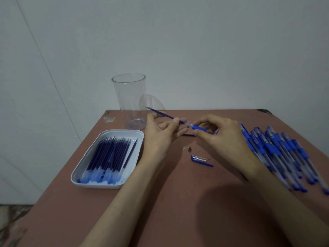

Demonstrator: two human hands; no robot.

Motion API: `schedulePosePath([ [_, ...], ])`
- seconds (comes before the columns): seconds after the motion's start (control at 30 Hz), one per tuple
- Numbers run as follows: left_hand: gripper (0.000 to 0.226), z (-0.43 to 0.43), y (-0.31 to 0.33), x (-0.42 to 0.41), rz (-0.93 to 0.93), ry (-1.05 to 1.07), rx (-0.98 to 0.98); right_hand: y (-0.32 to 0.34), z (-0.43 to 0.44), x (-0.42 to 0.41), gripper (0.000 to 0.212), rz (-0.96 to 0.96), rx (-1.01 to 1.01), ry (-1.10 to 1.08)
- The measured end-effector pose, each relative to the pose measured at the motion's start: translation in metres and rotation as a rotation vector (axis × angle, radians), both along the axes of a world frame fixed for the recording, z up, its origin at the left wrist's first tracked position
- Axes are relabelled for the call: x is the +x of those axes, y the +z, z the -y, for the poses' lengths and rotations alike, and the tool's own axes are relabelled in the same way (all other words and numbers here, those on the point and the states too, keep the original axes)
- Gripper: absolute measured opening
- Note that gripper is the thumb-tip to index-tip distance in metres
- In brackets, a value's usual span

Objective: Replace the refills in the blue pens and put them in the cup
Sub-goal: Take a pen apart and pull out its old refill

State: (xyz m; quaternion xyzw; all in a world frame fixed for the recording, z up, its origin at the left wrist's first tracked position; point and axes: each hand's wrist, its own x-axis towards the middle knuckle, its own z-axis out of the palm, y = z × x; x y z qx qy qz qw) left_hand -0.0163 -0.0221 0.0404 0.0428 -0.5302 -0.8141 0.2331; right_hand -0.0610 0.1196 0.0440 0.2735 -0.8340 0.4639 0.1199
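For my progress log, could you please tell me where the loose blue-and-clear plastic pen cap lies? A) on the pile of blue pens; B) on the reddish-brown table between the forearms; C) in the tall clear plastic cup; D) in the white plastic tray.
B: the blue-and-clear plastic pen cap lies on the reddish-brown table, between the left forearm and the right forearm.

Blue refill (160,114) partly out of pen barrel (199,128), tip twd clear upright cup (129,97); blue pens (281,150) heaped R.
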Motion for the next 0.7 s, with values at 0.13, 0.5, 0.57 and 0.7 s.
schedulePosePath([
  [0.13, 0.024, 0.000, -0.005, -0.002, 0.023, -0.001, -0.155, -0.001, 0.002, 0.000, 0.008, 0.032, -0.030, 0.007],
  [0.5, 0.022, 0.011, -0.011, -0.004, 0.193, -0.004, -0.730, 0.020, -0.006, -0.001, 0.020, 0.482, -0.675, 0.226],
  [0.57, 0.019, 0.011, -0.014, -0.003, 0.260, 0.000, -0.919, 0.021, -0.008, -0.002, 0.021, 0.544, -0.747, 0.264],
  [0.7, 0.025, 0.011, -0.016, -0.001, 0.314, -0.109, -1.175, 0.019, -0.009, -0.004, 0.021, 0.556, -0.751, 0.269],
])
